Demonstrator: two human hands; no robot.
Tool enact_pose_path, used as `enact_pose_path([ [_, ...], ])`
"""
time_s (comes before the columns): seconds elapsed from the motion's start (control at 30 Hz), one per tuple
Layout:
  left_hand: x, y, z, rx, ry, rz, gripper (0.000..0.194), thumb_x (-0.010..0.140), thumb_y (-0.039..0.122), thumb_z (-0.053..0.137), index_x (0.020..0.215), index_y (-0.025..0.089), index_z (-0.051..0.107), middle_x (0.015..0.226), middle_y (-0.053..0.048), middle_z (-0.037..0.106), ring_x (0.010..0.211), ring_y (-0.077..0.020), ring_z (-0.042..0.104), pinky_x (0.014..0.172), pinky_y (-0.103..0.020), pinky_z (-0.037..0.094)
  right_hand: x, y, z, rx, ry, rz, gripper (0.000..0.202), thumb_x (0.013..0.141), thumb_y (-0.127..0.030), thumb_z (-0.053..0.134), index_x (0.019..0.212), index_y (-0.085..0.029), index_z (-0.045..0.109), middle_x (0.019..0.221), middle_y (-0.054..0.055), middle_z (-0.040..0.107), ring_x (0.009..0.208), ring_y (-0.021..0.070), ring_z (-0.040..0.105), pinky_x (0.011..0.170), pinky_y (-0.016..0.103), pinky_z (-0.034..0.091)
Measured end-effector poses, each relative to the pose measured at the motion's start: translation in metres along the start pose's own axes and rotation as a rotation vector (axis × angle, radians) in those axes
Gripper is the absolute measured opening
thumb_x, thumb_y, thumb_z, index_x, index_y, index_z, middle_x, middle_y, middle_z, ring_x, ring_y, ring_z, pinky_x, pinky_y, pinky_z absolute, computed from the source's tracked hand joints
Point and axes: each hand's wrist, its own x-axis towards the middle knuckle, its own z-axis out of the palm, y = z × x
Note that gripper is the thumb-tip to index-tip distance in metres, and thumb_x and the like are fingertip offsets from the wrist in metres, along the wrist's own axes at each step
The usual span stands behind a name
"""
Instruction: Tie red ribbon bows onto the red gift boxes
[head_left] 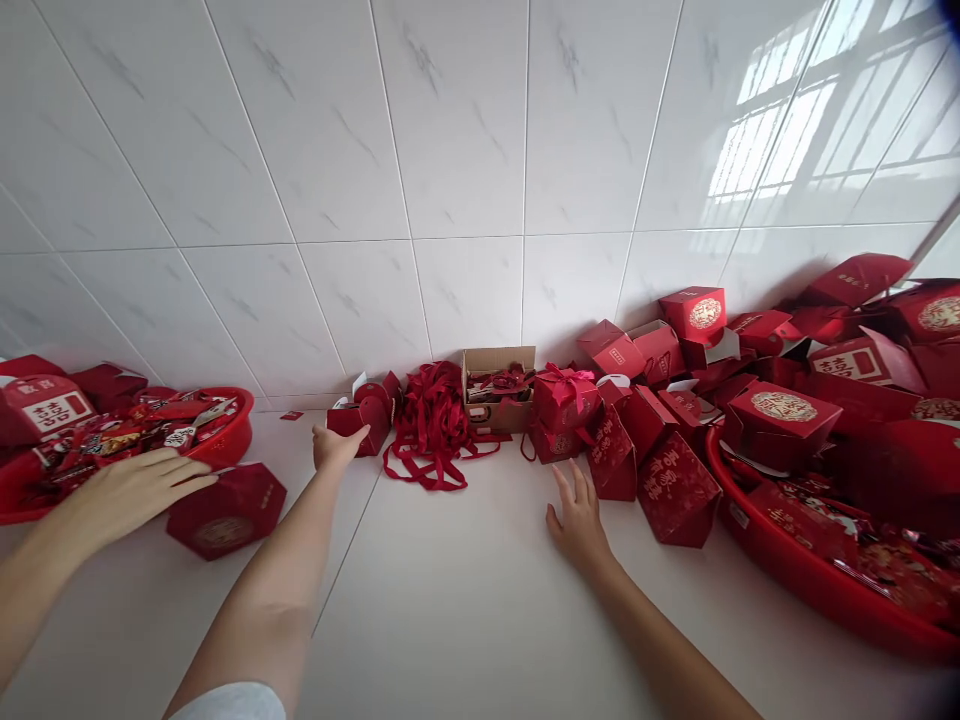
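Observation:
My left hand point(340, 446) reaches forward to a small red gift box point(361, 425) with raised flaps; the thumb lies along its left side, and some fingers are hidden. My right hand point(580, 515) rests on the white surface point(457, 600), palm down, fingers apart and holding nothing. Its fingertips are just in front of a red gift box tied with a bright ribbon bow point(568, 405). Between my hands, a heap of dark red ribbons point(433, 420) lies beside an open cardboard box point(499, 415) holding small dark red items.
Another person's hand point(127, 495) is at the left, over a red basin point(238, 440) of wrapped sweets and near a hexagonal red box point(226, 510). Many red boxes point(679, 490) are piled at right, around and on a large red basin point(810, 595). A tiled wall point(465, 150) stands behind.

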Motion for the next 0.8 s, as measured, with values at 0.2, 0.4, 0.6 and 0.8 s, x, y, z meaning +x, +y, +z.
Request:
enact_pose_path([
  [0.2, -0.025, -0.005, -0.016, -0.08, -0.065, -0.06, 0.042, 0.073, 0.036, 0.072, 0.094, 0.015, 0.042, 0.112, -0.009, 0.055, 0.114, -0.0325, 0.049, 0.098, -0.048, 0.041, 0.001, 0.001, 0.0, 0.113, -0.013, 0.057, 0.057, 0.081, -0.02, 0.048, 0.137, -0.021, 0.042, 0.147, 0.014, 0.029, 0.134, 0.0367, 0.028, 0.104, 0.061, 0.031],
  [0.4, -0.111, -0.015, -0.025, -0.278, -0.393, 0.079, 0.039, 0.066, 0.035, 0.071, 0.093, 0.018, 0.049, 0.105, -0.006, 0.06, 0.105, -0.0245, 0.057, 0.087, -0.037, 0.051, 0.005, 0.008, -0.007, 0.34, -0.032, 0.159, 0.042, 0.08, -0.031, 0.055, 0.118, -0.017, 0.058, 0.144, 0.018, 0.036, 0.135, 0.0372, 0.028, 0.107, 0.062, 0.025],
  [0.6, -0.225, -0.019, -0.042, -0.484, -0.85, 0.13, 0.037, 0.063, 0.025, 0.073, 0.096, 0.02, 0.057, 0.126, -0.011, 0.056, 0.116, -0.0268, 0.055, 0.097, -0.04, 0.049, -0.008, -0.028, -0.036, 0.718, -0.244, 0.165, 0.042, 0.086, -0.049, 0.051, 0.117, -0.022, 0.061, 0.124, 0.013, 0.062, 0.115, 0.0275, 0.058, 0.094, 0.046, 0.049],
  [0.8, -0.285, 0.004, -0.052, -0.575, -0.642, -0.036, 0.046, 0.074, 0.034, 0.071, 0.115, 0.022, 0.055, 0.133, -0.013, 0.052, 0.124, -0.0299, 0.05, 0.101, -0.039, 0.043, -0.047, -0.094, -0.072, 0.972, -0.465, 0.172, 0.041, 0.08, -0.042, 0.066, 0.117, -0.024, 0.061, 0.111, 0.008, 0.069, 0.095, 0.0228, 0.067, 0.082, 0.037, 0.056],
])
